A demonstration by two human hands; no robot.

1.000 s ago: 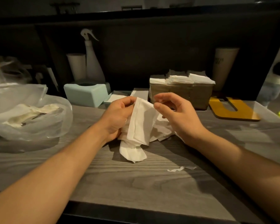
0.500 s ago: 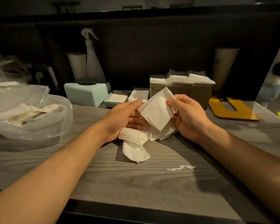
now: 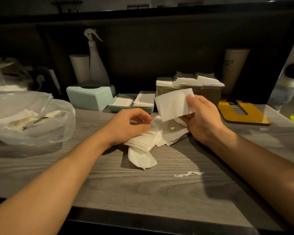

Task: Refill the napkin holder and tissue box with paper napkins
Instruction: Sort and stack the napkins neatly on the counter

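Head view: right hand [image 3: 204, 119] pinches one folded napkin [image 3: 174, 105] between thumb and fingers [image 3: 189, 100], lifted just in front of the brown napkin holder [image 3: 190, 97], which already carries napkins heaped above its rim. Left hand [image 3: 127, 126] hangs loosely curled over the loose napkin pile [image 3: 159, 138] on the tabletop [image 3: 143, 187]; whether it grips anything, cannot tell. Mint tissue box [image 3: 90, 97] stands well left of the holder. Risks: overfull holder may shed sheets if another is pressed in; thin paper likely tears under a hard pinch, as the torn scrap [image 3: 187, 174] suggests; pile may slide.
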